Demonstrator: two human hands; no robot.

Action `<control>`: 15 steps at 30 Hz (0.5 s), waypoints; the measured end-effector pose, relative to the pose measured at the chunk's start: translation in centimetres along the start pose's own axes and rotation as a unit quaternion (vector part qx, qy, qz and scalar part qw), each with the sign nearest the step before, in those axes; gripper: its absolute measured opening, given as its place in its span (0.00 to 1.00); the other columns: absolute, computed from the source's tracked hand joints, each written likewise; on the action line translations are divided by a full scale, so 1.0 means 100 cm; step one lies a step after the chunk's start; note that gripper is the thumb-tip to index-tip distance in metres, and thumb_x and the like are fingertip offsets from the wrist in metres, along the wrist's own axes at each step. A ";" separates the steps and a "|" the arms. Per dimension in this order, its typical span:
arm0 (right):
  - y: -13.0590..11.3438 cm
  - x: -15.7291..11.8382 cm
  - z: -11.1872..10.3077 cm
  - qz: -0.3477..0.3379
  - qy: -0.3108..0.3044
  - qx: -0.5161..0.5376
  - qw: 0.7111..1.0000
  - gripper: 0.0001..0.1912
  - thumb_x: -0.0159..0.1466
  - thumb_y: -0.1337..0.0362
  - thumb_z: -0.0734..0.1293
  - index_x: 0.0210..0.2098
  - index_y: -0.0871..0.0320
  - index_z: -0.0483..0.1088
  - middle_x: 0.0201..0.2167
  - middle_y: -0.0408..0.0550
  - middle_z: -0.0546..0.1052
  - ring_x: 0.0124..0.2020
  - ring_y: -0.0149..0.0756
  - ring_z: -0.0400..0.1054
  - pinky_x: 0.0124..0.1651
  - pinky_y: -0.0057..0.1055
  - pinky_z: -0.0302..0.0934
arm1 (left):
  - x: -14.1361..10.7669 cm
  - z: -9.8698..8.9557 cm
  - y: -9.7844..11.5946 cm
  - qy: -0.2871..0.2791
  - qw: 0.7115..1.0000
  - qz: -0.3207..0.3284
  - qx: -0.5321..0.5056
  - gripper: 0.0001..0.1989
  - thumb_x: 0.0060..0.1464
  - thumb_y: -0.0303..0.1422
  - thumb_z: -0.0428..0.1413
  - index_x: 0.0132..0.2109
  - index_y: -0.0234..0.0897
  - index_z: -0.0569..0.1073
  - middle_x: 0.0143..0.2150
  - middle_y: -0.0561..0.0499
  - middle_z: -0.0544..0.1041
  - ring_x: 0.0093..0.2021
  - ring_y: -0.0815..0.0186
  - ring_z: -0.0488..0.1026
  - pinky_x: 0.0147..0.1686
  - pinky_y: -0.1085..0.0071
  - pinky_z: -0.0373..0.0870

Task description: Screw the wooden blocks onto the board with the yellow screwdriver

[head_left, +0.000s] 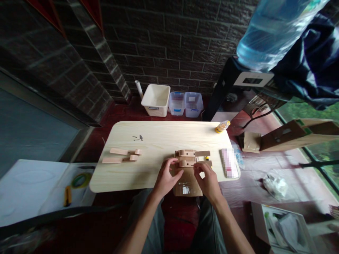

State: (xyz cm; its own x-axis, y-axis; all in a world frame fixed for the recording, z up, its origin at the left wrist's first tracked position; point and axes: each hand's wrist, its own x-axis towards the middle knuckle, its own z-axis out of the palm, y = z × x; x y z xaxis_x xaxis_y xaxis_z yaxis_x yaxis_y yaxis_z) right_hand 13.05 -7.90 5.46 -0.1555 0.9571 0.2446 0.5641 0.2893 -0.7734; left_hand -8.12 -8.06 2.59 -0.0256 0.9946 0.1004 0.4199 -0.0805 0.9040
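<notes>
Dark brickwork [172, 46] backs a pale table [164, 139], where two wooden pieces [183, 164] lie on taped cardboard [182, 181] between and just ahead of the left hand [166, 175], its thumb and forefinger spread, and the right hand [208, 178], fingertips bunched, whether pinching anything I cannot tell.

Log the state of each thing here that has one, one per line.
Left hand: thumb and forefinger apart
Right hand: fingertips pinched together
Wooden pieces near the hands: resting on cardboard
Left-side wooden pieces: lying side by side
Small dark pieces: loosely clustered
Cream bin: open-topped
Clear bins: open-topped
Lower-right box: open, contents showing
</notes>
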 end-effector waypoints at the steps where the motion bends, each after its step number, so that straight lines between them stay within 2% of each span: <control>1: 0.001 0.003 0.002 -0.006 -0.004 -0.011 1.000 0.08 0.68 0.67 0.64 0.45 0.55 0.73 0.35 0.48 0.77 0.34 0.37 0.73 0.40 0.34 0.69 | 0.001 0.002 -0.001 -0.003 1.000 0.003 -0.001 0.22 0.57 0.34 0.63 0.57 0.44 0.69 0.55 0.46 0.76 0.53 0.58 0.75 0.50 0.61 0.73; 4: 0.006 0.011 0.008 -0.013 -0.014 -0.036 0.999 0.08 0.68 0.68 0.64 0.43 0.55 0.75 0.35 0.48 0.76 0.33 0.37 0.72 0.40 0.33 0.69 | 0.004 0.009 -0.003 -0.008 1.000 0.004 -0.007 0.21 0.57 0.33 0.62 0.57 0.44 0.69 0.55 0.46 0.76 0.54 0.58 0.75 0.52 0.60 0.73; 8: 0.008 0.015 0.016 -0.014 -0.043 -0.044 0.998 0.09 0.69 0.69 0.64 0.43 0.55 0.75 0.39 0.50 0.77 0.35 0.37 0.74 0.41 0.33 0.69 | 0.007 0.014 -0.003 0.004 1.000 0.004 -0.009 0.20 0.57 0.33 0.62 0.56 0.42 0.70 0.53 0.46 0.76 0.53 0.58 0.75 0.55 0.58 0.72; 15: 0.003 0.020 0.022 -0.021 -0.073 -0.088 0.993 0.09 0.71 0.69 0.62 0.42 0.55 0.74 0.40 0.51 0.76 0.39 0.41 0.73 0.42 0.36 0.68 | 0.010 0.020 -0.004 0.017 1.000 0.012 -0.005 0.17 0.57 0.33 0.61 0.54 0.41 0.73 0.52 0.45 0.77 0.52 0.58 0.75 0.55 0.59 0.73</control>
State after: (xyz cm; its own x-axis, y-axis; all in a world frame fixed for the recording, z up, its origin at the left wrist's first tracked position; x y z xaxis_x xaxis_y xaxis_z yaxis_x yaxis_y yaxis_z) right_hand 11.18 -5.86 4.43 -0.2911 0.9402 0.1768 0.6855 0.3338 -0.6470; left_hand -6.46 -6.94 1.50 -0.0466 0.9897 0.1357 0.4111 -0.1048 0.9055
